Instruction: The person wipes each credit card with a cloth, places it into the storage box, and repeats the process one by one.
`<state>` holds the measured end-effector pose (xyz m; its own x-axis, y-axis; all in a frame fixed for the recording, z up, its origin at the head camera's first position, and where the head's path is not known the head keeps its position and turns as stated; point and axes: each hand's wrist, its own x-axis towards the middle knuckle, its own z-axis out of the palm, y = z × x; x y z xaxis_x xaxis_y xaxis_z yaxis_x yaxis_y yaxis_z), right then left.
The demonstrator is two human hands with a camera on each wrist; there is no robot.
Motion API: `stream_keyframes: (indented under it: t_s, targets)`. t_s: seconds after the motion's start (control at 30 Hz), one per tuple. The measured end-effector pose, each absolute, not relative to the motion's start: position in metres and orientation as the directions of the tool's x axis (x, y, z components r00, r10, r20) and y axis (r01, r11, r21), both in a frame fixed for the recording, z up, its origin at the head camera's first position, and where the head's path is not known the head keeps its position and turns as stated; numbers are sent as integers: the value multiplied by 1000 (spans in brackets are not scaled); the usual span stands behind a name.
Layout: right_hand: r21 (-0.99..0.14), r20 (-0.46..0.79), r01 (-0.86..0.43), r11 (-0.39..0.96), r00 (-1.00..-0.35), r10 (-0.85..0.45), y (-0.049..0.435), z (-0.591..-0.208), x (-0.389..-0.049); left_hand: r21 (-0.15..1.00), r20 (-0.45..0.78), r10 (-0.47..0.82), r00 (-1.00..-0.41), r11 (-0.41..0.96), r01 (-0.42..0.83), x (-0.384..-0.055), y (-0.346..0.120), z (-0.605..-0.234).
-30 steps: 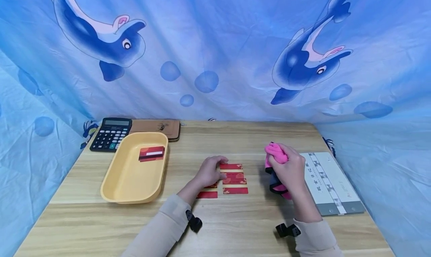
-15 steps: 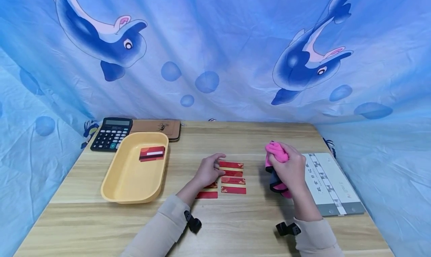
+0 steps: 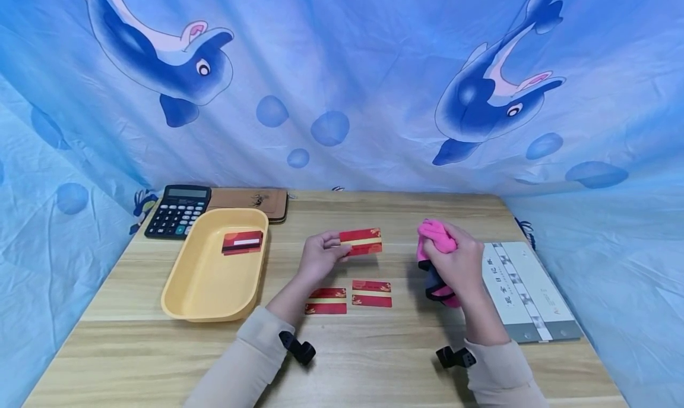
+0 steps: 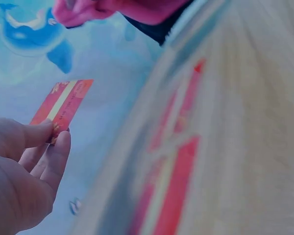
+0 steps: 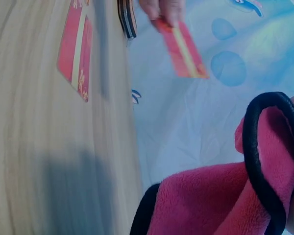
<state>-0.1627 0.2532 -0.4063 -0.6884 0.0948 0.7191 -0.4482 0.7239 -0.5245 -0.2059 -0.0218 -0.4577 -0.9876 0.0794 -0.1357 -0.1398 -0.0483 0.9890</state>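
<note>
My left hand (image 3: 319,256) pinches a red card (image 3: 364,242) with a pale gold band, thumb on its face, lifted off the table. The left wrist view shows this card (image 4: 63,105) between thumb and fingers. Two similar cards lie side by side on the table below: a left one (image 3: 326,308) and a right one (image 3: 372,301). Over on the right, my right hand (image 3: 461,265) grips a bunched pink cloth (image 3: 438,237) with black edging. Its folds (image 5: 201,200) fill the lower part of the right wrist view.
A yellow tray (image 3: 176,277) on the left holds a few red cards (image 3: 241,243). Behind it are a black calculator (image 3: 178,209) and a brown wallet-like case (image 3: 272,201). A pale booklet (image 3: 526,289) lies at the right. A dolphin-print curtain (image 3: 342,69) encloses the table.
My left hand has picked the upper card off the table and raised it, uncovering the left card. My right hand, with the cloth, has shifted only slightly.
</note>
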Motion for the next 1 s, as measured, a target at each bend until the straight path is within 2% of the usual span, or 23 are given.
stream_keyframes:
  t_s: [0.23,0.4,0.57,0.73,1.0]
  targets:
    - [-583,686,-459,670,-720,104,244,-398,-164,986,-106,33,-994,-129,-110,-204,-29,-428]
    - [-596,663,-456,660,-744,85,237,-391,-162,980,-70,63,-996,-183,-80,-202,-31,-411]
    - [-604,651,-456,654,-755,74,228,-384,-161,982,-40,97,-994,-177,-57,-199,-33,-399]
    - [-559,696,-493,667,-716,54,218,-383,-161,987,-27,128,-991,-154,-46,-196,-34,-392]
    - [-424,811,-607,672,-585,-18,201,-382,-168,988,-7,142,-990,-152,-28,-191,-29,-387]
